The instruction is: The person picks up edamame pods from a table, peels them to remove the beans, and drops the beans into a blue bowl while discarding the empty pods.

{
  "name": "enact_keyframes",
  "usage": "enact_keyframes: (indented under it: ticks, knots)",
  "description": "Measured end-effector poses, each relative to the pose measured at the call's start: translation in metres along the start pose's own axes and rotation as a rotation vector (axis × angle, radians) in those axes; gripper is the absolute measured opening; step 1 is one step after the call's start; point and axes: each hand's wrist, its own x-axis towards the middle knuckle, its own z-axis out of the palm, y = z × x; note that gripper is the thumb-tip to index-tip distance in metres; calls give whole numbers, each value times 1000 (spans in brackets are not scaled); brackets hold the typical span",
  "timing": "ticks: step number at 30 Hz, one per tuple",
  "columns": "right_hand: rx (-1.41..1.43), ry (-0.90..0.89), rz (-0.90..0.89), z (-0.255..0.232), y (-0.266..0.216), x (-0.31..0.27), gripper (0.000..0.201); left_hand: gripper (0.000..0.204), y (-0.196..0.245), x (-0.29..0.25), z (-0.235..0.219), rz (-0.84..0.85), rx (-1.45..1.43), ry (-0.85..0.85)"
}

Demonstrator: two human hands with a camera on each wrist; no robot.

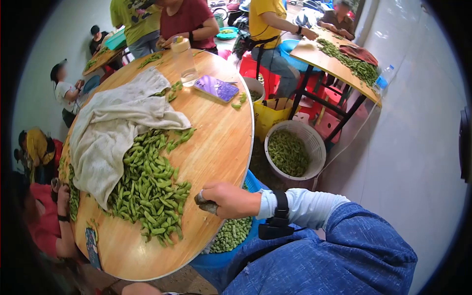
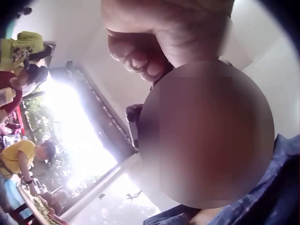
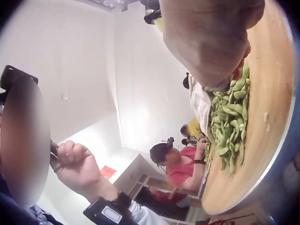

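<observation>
Two hands, well apart, and by our reading we have a lull in the shelling! The right hand point(image 1: 230, 200) hangs curled by the edge of the table point(image 1: 216, 132); whether it grips anything, we can't tell. The left hand point(image 3: 78, 166) is up beside the head point(image 3: 26, 145), fingers curled at a dark object point(image 3: 54, 151). Our green pods point(image 1: 150, 184) lie heaped on the tabletop, partly under the cloth point(image 1: 115, 123), near the blue basin point(image 1: 209, 260) below. Next, we judge, calls for lowering that left hand and picking a pod.
</observation>
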Motion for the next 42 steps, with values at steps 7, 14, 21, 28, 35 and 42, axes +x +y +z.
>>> enact_keyframes:
  ticks: [7, 14, 21, 28, 35, 42]
  knots:
    - [109, 39, 72, 2, -3, -12, 13, 26, 9, -16, 23, 494, 328, 515]
    - [113, 33, 116, 7, -3, -7, 17, 18, 6, -50, -9, 555, 475, 437]
    - [98, 3, 128, 5, -1, -8, 17, 15, -139, -52, 2, -576, 647, 774]
    - [117, 31, 103, 0, 1, -12, 16, 26, -192, -16, 11, -893, 1348, 468]
    - [195, 95, 120, 6, 6, -14, 20, 19, -206, -19, 9, -884, 1296, 430]
    - [176, 42, 238, 7, 6, -12, 20, 14, -190, -24, 14, -826, 1226, 364]
